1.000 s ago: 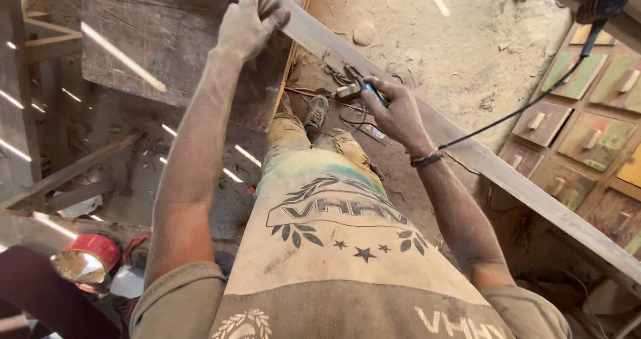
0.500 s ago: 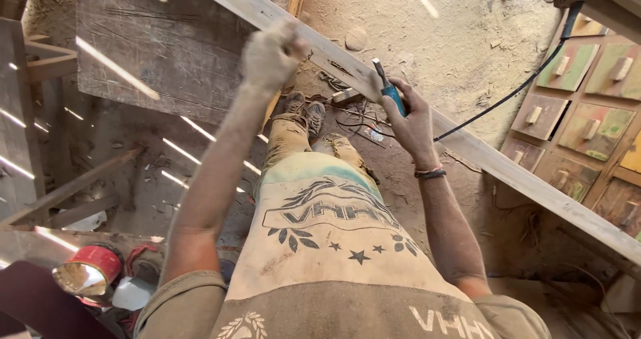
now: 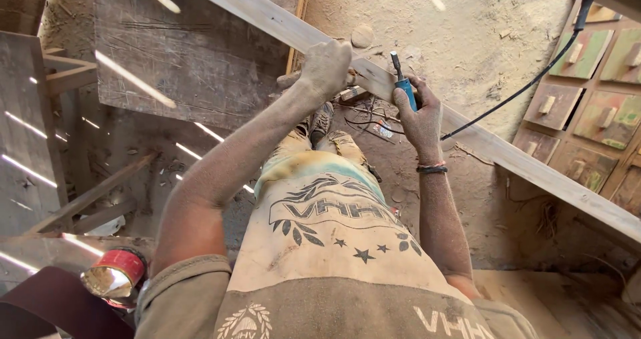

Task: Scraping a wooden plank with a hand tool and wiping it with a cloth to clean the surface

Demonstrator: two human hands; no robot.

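Observation:
A long pale wooden plank [image 3: 280, 25] runs diagonally from the upper left to the lower right in front of me. My left hand [image 3: 325, 65] is dusty and closed on the plank's near edge. My right hand [image 3: 420, 115] is closed on a small tool with a blue handle [image 3: 404, 88] and a dark metal tip pointing up, held just beside the plank. A dark band sits on my right wrist. My apron and both forearms are coated in sawdust.
A large weathered board [image 3: 187, 52] leans at upper left. A black cable [image 3: 521, 92] crosses the sandy floor toward the upper right. Painted drawer fronts with knobs [image 3: 587, 92] lie at right. A red-rimmed tin [image 3: 113, 275] sits at lower left, with timber offcuts [image 3: 100, 192] nearby.
My left hand has come down along the plank toward me and closed on it. My right hand has lifted the blue-handled tool from near the floor up beside the plank.

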